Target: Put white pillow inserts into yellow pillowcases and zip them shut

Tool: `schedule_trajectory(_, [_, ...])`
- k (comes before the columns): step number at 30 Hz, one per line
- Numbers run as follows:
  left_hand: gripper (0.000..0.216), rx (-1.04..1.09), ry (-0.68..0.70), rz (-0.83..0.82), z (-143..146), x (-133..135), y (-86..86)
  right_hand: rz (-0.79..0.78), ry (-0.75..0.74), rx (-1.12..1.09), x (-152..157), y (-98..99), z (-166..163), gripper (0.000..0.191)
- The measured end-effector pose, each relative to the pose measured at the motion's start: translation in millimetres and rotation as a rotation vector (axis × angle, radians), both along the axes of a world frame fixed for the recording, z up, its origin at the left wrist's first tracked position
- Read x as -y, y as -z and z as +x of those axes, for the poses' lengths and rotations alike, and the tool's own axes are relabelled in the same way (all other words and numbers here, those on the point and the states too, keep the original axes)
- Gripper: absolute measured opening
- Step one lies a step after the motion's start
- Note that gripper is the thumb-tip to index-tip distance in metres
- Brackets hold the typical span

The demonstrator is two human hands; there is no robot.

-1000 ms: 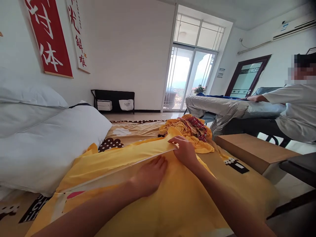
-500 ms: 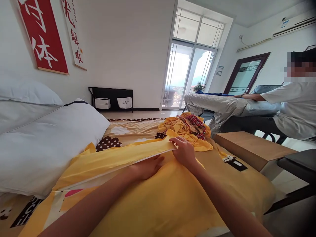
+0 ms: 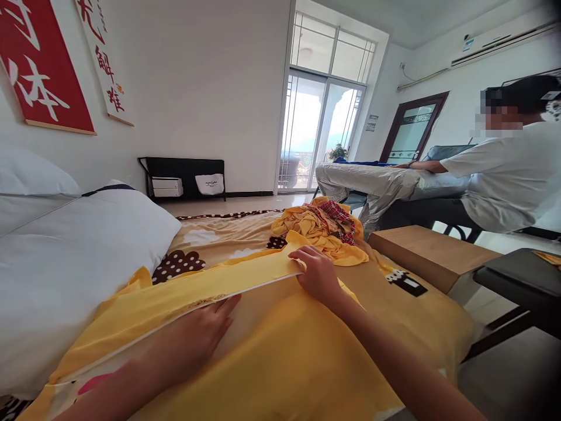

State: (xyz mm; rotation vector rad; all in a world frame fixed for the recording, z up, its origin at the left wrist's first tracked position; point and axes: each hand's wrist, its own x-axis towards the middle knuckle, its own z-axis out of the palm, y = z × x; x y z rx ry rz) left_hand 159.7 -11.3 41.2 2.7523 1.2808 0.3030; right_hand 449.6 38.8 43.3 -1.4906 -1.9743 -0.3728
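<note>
A yellow fabric cover (image 3: 307, 351) lies spread before me, with a long folded-back band (image 3: 236, 275) edged by a thin white strip. At the band's right end, my right hand (image 3: 319, 276) is closed on the cloth, thumb and fingers pinching its edge. My left hand (image 3: 199, 330) rests along the white strip near the middle of the band. Its fingers are stretched out and point right, the tips touching the cloth. Beyond the right hand sits a crumpled heap of yellow and red plaid cloth (image 3: 322, 225).
White pillows (image 3: 100, 245) are piled on the left. A patterned blanket (image 3: 201, 234) lies beneath the cloth. To the right stand a cardboard box (image 3: 433, 245) and a black stool (image 3: 521, 280). Another person (image 3: 508, 175) sits at a covered table (image 3: 372, 178) at the back right.
My left hand has slid left along the white edge, away from my right hand. The right hand keeps its pinch on the band's end. The whole view has shifted slightly.
</note>
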Motion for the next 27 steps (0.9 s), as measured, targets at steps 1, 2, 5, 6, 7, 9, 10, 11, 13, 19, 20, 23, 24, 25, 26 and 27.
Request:
schedule_trajectory(1, [0.049, 0.016, -0.003, 0.000, 0.8, -0.6, -2.3, -0.006, 0.000, 0.002, -0.1, 0.0, -0.4, 0.045])
schedule_trajectory(2, [0.049, 0.027, -0.008, 0.001, 1.4, -1.1, -4.0, -0.013, 0.001, 0.005, -0.1, 0.0, -0.6, 0.045])
schedule_trajectory(5, [0.048, 0.039, -0.020, 0.011, 2.0, -1.6, -5.8, -0.036, 0.003, 0.019, 1.0, -0.8, -0.7, 0.043])
schedule_trajectory(6, [0.048, 0.043, -0.020, 0.014, 2.0, -1.7, -5.8, -0.042, 0.002, 0.023, 1.4, -1.1, -0.6, 0.043])
schedule_trajectory(7, [0.048, 0.049, -0.020, 0.015, 2.0, -1.8, -5.8, -0.046, -0.001, 0.026, 1.8, -1.5, -0.6, 0.044])
schedule_trajectory(9, [0.048, 0.055, -0.024, 0.002, 2.4, -2.5, -6.1, -0.051, -0.012, 0.032, 2.4, -2.2, -0.7, 0.044])
schedule_trajectory(10, [0.048, 0.054, -0.029, -0.007, 2.9, -2.9, -6.3, -0.051, -0.021, 0.034, 2.6, -2.6, -1.0, 0.044])
schedule_trajectory(11, [0.048, 0.052, -0.037, -0.017, 3.6, -3.3, -6.6, -0.049, -0.030, 0.035, 2.7, -2.9, -1.3, 0.044])
schedule_trajectory(13, [0.049, 0.046, -0.051, -0.039, 6.4, -3.6, -6.6, -0.045, -0.047, 0.039, 2.8, -4.0, -2.0, 0.042])
schedule_trajectory(19, [0.041, 0.047, 0.033, -0.081, 36.0, -7.4, 4.4, -0.063, -0.121, 0.105, 3.0, -12.7, -1.7, 0.034])
schedule_trajectory(20, [0.039, 0.048, 0.065, -0.055, 45.0, -10.4, 7.9, -0.072, -0.137, 0.114, 3.1, -14.4, -1.7, 0.035])
schedule_trajectory(23, [0.040, 0.067, 0.137, -0.015, 76.8, -24.1, 18.2, -0.118, -0.167, 0.127, 3.5, -18.3, -3.6, 0.033])
schedule_trajectory(24, [0.042, 0.085, 0.150, -0.018, 87.9, -29.2, 21.1, -0.134, -0.162, 0.129, 3.4, -18.9, -5.0, 0.030])
schedule_trajectory(25, [0.043, 0.104, 0.160, -0.023, 98.4, -34.0, 23.7, -0.144, -0.144, 0.129, 3.3, -19.3, -6.7, 0.027])
schedule_trajectory(26, [0.045, 0.119, 0.168, -0.028, 108.0, -38.2, 25.9, -0.146, -0.115, 0.130, 2.9, -19.4, -8.6, 0.024])
schedule_trajectory(27, [0.047, 0.124, 0.171, -0.032, 116.0, -41.7, 28.0, -0.136, -0.078, 0.133, 2.5, -19.4, -10.5, 0.023])
